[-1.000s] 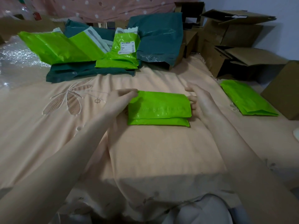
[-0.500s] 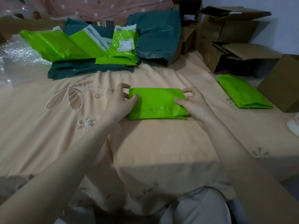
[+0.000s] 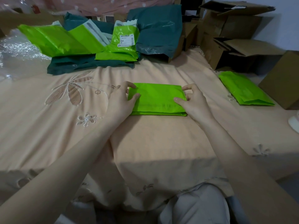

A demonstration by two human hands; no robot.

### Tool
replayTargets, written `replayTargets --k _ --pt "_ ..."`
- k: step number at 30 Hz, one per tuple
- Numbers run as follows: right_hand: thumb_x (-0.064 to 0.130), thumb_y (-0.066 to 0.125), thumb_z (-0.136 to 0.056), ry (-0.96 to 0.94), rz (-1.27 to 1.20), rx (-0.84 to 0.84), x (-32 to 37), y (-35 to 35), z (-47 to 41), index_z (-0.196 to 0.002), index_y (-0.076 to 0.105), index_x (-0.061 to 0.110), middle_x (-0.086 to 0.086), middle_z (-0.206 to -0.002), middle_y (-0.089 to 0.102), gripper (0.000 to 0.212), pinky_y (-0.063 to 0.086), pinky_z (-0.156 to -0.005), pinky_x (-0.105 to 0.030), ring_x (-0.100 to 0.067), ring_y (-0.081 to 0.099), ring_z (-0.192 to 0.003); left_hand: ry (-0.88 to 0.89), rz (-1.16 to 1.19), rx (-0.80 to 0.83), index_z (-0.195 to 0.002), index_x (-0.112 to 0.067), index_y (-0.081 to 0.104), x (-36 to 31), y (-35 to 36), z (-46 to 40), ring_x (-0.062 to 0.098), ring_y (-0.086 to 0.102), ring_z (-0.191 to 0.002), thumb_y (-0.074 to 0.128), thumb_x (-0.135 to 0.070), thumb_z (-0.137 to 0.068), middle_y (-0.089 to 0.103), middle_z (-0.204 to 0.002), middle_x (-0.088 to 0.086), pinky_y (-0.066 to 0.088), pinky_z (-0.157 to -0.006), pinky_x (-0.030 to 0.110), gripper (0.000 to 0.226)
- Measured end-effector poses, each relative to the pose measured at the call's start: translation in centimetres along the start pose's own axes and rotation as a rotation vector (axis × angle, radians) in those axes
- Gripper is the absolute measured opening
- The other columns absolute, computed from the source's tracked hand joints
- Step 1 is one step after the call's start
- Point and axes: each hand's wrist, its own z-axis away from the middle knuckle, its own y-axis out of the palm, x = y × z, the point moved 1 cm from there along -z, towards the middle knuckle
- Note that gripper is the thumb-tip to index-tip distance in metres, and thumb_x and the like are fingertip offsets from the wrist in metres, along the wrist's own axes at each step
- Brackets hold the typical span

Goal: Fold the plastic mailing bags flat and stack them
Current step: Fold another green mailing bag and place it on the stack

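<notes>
While thumbs press down, both hands [image 3: 159, 101] pinch the folded bag [image 3: 157, 99].

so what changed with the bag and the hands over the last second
The left hand and right hand moved from the ends of the folded green bag onto it, thumbs now on top and fingers curled at its far corners. The bag lies flatter. The folded bag at the right and the unfolded pile stayed put.

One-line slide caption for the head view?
Both hands pinch a folded green mailing bag on the bedsheet.
</notes>
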Motion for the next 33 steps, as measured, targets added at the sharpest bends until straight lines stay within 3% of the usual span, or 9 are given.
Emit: replayTargets --k 4,7,12,17,23,26,29,31,33 --pt "0.031 0.071 -0.076 -0.060 0.085 -0.047 -0.2 0.0 0.0 -0.106 0.048 0.025 0.004 -0.069 0.055 0.038 0.046 -0.069 -0.039 -0.021 0.052 -0.069 -0.007 -0.037 -0.005 -0.113 -0.013 0.057 0.0 0.2 0.0 0.027 0.050 -0.100 0.061 -0.028 -0.088 0.056 -0.099 0.013 0.036 -0.084 0.036 0.030" --pt "0.025 0.070 -0.081 -0.115 0.150 -0.073 -0.5 0.1 -0.2 -0.111 0.050 0.016 0.012 -0.061 0.038 0.037 0.033 -0.063 -0.030 -0.018 0.041 -0.065 -0.016 -0.086 -0.013 -0.113 -0.015 0.055 -0.1 0.3 0.2 0.029 0.048 -0.105 0.060 -0.029 -0.088 0.055 -0.104 0.012 0.037 -0.085 0.038 0.029" --pt "0.027 0.068 -0.081 -0.186 0.265 -0.115 -0.5 0.6 0.3 -0.108 0.048 0.019 0.014 -0.063 0.033 0.033 0.044 -0.069 -0.040 -0.021 0.044 -0.072 0.057 -0.252 -0.034 -0.116 -0.015 0.052 -0.2 0.4 0.6 0.034 0.050 -0.103 0.056 -0.033 -0.090 0.054 -0.108 0.011 0.042 -0.075 0.043 0.031" --pt "0.030 0.066 -0.083 -0.215 0.366 -0.132 -0.3 0.8 0.9 -0.109 0.049 0.020 -0.005 -0.092 0.058 0.033 0.049 -0.078 -0.045 -0.032 0.059 -0.093 0.111 -0.420 -0.078 -0.119 -0.013 0.051 -0.6 0.5 1.1 0.038 0.055 -0.094 0.050 -0.035 -0.093 0.053 -0.112 0.012 0.042 -0.066 0.042 0.034" --pt "0.038 0.057 -0.086 -0.226 0.594 -0.174 -0.5 0.8 1.5 -0.117 0.050 0.022 -0.009 -0.110 0.053 0.035 0.042 -0.091 -0.046 -0.031 0.048 -0.109 0.099 -0.449 -0.061 -0.118 -0.011 0.051 -0.4 0.7 1.1 0.038 0.055 -0.096 0.048 -0.036 -0.094 0.049 -0.110 0.017 0.044 -0.069 0.044 0.035" --pt "0.036 0.056 -0.083 -0.153 0.556 -0.138 -0.8 0.6 1.2 -0.119 0.051 0.022 -0.009 -0.114 0.055 0.039 0.039 -0.096 -0.046 -0.032 0.046 -0.112 0.068 -0.426 -0.032 -0.119 -0.011 0.052 0.0 0.7 1.1 0.037 0.052 -0.102 0.047 -0.036 -0.094 0.046 -0.111 0.016 0.044 -0.076 0.045 0.035" --pt "0.032 0.052 -0.083 -0.094 0.385 -0.176 -0.4 0.0 0.7 -0.119 0.053 0.021 -0.011 -0.117 0.055 0.037 0.038 -0.098 -0.047 -0.033 0.047 -0.113 -0.036 -0.315 -0.025 -0.124 -0.013 0.051 -0.2 0.2 0.7 0.033 0.043 -0.116 0.043 -0.031 -0.092 0.043 -0.121 0.014 0.037 -0.092 0.042 0.038" --pt "0.032 0.045 -0.086 -0.197 0.426 -0.237 0.5 0.2 0.6 -0.120 0.054 0.018 -0.009 -0.121 0.052 0.038 0.041 -0.095 -0.049 -0.031 0.046 -0.116 0.066 -0.360 -0.070 -0.127 -0.012 0.050 -0.9 0.0 0.4 0.032 0.041 -0.119 0.032 -0.034 -0.089 0.043 -0.130 0.011 0.031 -0.098 0.040 0.047" --pt "0.034 0.039 -0.091 -0.333 0.554 -0.168 1.9 1.3 0.2 -0.126 0.052 0.017 -0.005 -0.132 0.048 0.041 0.041 -0.098 -0.048 -0.025 0.042 -0.124 0.202 -0.359 0.009 -0.135 -0.009 0.043 -2.0 0.8 -0.1 0.029 0.036 -0.129 0.022 -0.036 -0.086 0.039 -0.142 0.009 0.024 -0.106 0.036 0.060"
